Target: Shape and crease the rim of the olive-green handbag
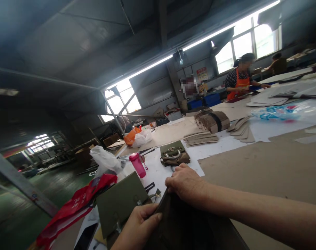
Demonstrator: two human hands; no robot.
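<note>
We grip a dark olive bag (pixel 178 225) at bottom center, its long edge slanting toward the lower right. Our right hand (pixel 185 184) rests on that edge, fingers loosely spread; our left hand (pixel 138 225) curls closed, pinching the rim (nearer the frame's bottom edge). An olive panel (pixel 121 208) lies just left.

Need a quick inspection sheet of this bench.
Surface: table covered with brown board and white sheet.
Job's things: dark olive bag, olive panel with a clasp, handbag with metal handle.
Clutter: pink water bottle, red plastic bag, white plastic bag, cardboard stacks.
Grippers: left hand grips the bag's edge; right hand rests on it.
Cables: nothing seen.
Surroundings: co-worker in orange apron, blue crates, windows.
</note>
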